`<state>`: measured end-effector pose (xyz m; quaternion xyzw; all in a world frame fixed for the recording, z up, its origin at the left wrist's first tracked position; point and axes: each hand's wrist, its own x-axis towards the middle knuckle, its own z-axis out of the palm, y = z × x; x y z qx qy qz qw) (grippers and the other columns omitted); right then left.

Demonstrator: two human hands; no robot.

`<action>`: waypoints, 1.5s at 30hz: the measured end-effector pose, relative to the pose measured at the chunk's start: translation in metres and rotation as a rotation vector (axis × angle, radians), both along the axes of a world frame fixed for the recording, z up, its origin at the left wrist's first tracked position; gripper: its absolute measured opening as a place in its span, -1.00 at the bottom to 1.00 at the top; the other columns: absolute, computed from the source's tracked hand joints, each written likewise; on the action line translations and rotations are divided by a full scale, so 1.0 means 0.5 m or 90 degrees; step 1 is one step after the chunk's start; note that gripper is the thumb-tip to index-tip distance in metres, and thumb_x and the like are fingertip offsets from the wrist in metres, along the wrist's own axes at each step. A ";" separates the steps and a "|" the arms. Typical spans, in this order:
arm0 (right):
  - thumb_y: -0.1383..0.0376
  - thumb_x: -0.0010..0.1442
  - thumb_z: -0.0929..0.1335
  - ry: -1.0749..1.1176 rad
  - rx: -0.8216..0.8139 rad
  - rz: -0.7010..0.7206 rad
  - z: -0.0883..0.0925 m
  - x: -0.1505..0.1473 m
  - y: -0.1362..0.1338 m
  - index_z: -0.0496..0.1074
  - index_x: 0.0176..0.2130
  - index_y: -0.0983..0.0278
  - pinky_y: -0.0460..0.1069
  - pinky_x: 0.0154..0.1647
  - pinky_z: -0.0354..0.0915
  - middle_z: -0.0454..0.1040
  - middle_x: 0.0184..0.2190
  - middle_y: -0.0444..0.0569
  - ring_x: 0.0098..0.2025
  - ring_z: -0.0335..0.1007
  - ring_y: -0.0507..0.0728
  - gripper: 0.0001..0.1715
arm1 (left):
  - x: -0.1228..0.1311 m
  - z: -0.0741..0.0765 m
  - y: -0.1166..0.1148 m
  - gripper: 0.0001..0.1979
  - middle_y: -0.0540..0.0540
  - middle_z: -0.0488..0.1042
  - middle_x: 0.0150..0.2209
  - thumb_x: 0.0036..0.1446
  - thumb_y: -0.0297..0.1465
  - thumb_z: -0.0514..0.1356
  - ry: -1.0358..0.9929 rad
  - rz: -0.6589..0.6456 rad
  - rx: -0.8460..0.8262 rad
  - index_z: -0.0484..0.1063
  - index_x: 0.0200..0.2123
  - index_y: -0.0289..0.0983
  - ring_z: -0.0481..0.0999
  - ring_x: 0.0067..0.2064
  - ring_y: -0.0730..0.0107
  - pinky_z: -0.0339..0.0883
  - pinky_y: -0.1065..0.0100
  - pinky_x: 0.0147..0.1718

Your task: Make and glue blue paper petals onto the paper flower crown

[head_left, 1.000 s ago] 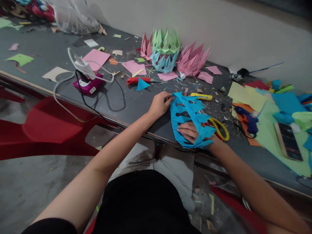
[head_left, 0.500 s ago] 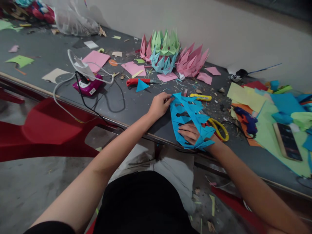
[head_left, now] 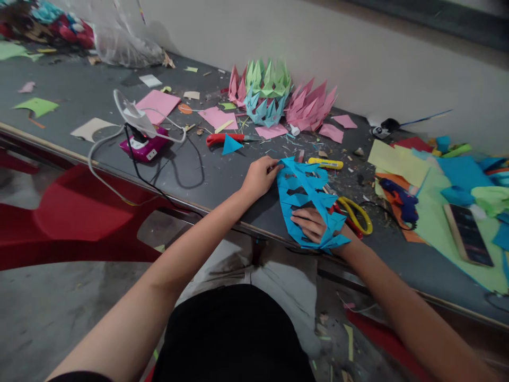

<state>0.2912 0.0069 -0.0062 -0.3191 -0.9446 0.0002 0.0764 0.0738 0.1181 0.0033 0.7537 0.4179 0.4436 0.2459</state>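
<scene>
A blue folded-paper crown (head_left: 304, 200) with pointed tips lies on its side at the table's front edge. My left hand (head_left: 260, 178) is closed, thumb and fingers pinching the crown's far left corner. My right hand (head_left: 311, 223) reaches in through the crown from the right. Its fingers lie stretched out and flat against the inside of the paper, partly covered by the blue points. Yellow-and-red-handled scissors (head_left: 360, 215) lie just right of the crown, partly hidden behind it. Beyond it is a yellow cutter (head_left: 326, 163).
Pink (head_left: 312, 106), green (head_left: 268, 79) and light blue (head_left: 265, 109) paper crowns stand by the wall. A purple power adapter (head_left: 145, 146) with cables sits left, near red pliers-like handles (head_left: 225, 139). A glue gun (head_left: 400, 199), coloured paper (head_left: 433, 223) and a phone (head_left: 468, 234) lie right.
The view has tilted slightly, so the table and crown sit a little lower in the picture. Both hands keep nearly the same hold on the blue crown.
</scene>
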 end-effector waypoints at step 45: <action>0.30 0.20 0.17 0.009 0.048 -0.074 0.017 -0.040 0.006 0.41 0.00 0.17 0.26 0.05 0.22 0.48 -0.09 0.06 -0.05 0.37 0.26 -0.57 | -0.007 0.003 0.006 -0.83 -0.02 0.38 -0.50 0.11 -0.45 0.12 0.007 -0.001 -0.007 0.44 -0.49 -0.30 0.36 -0.44 0.44 0.21 0.42 -0.44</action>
